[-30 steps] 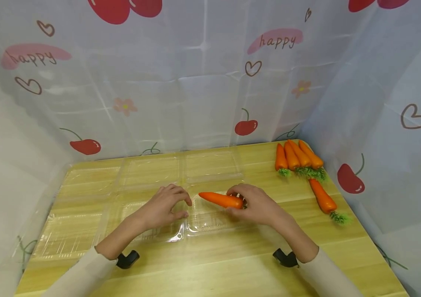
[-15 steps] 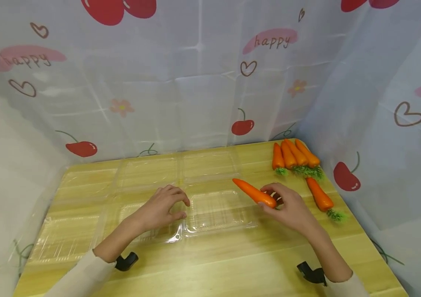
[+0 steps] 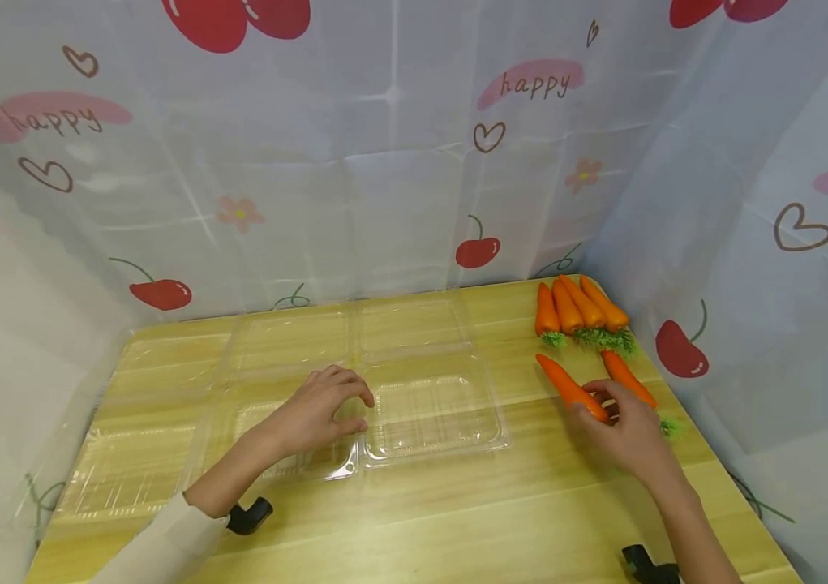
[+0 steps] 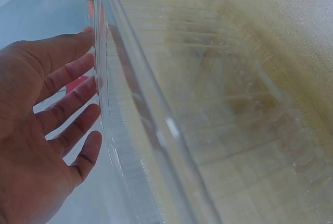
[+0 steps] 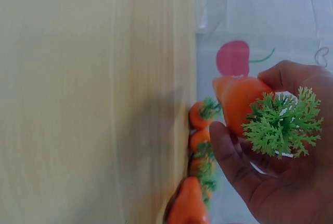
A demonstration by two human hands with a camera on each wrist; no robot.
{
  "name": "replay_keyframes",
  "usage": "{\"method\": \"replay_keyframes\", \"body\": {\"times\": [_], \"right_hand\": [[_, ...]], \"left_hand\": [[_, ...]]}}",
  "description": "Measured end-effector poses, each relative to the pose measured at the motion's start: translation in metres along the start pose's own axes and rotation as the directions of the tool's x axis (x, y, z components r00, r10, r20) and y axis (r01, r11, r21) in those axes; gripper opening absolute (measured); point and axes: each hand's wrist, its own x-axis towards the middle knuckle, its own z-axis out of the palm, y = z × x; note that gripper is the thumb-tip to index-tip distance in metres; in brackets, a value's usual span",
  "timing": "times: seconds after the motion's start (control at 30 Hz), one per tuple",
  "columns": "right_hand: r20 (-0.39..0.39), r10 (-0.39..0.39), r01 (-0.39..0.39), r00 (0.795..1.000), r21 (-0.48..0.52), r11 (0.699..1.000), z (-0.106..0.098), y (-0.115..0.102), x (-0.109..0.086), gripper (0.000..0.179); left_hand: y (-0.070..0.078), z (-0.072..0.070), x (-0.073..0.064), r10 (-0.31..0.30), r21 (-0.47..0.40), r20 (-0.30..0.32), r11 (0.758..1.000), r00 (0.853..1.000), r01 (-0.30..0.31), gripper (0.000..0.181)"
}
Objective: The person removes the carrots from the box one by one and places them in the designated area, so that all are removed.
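Observation:
A carrot [image 3: 571,388] with a green leafy top [image 5: 283,122] is pinched in my right hand [image 3: 631,430], held above the table at the right. Just behind that hand lies another carrot [image 3: 627,378], partly covered by it. My left hand [image 3: 317,410] hovers over the clear plastic containers, its fingers loosely bent and nothing in them. Beside its fingers in the left wrist view rises the edge of a clear container [image 4: 171,130]. One clear container [image 3: 431,414] lies to the right of the left hand, with nothing in it.
Several carrots [image 3: 580,306] lie in a row at the back right corner, tops toward me. More clear containers [image 3: 293,339] stand in rows on the wooden table [image 3: 414,519]. A printed curtain [image 3: 399,203] encloses the back and sides.
My right hand has carried the carrot from above the right-hand front container across to the right, near the other carrots. The left hand has stayed in place.

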Motion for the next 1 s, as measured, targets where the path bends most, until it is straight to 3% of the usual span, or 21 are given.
{"method": "replay_keyframes", "body": {"times": [0.2,0.53,0.8,1.0], "right_hand": [[-0.019,0.063,-0.064,0.998,-0.093,0.994,-0.006,0.018,0.004,0.055],[-0.016,0.104,-0.105,0.994,-0.208,0.972,0.001,0.027,0.018,0.065],[-0.021,0.09,-0.092,0.996,-0.269,0.959,-0.001,0.028,0.02,0.062],[-0.12,-0.001,-0.039,0.993,-0.331,0.943,0.001,0.022,0.015,0.056]], "left_hand": [[0.0,-0.001,-0.001,-0.001,0.0,-0.006,1.0,1.0,0.001,0.025],[0.002,0.002,-0.004,-0.014,-0.024,-0.006,1.0,1.0,0.013,0.024],[0.005,0.004,-0.009,-0.014,-0.044,-0.018,0.999,1.0,0.013,0.02],[0.002,0.004,-0.027,-0.047,-0.041,-0.071,0.998,0.996,0.044,0.036]]}}
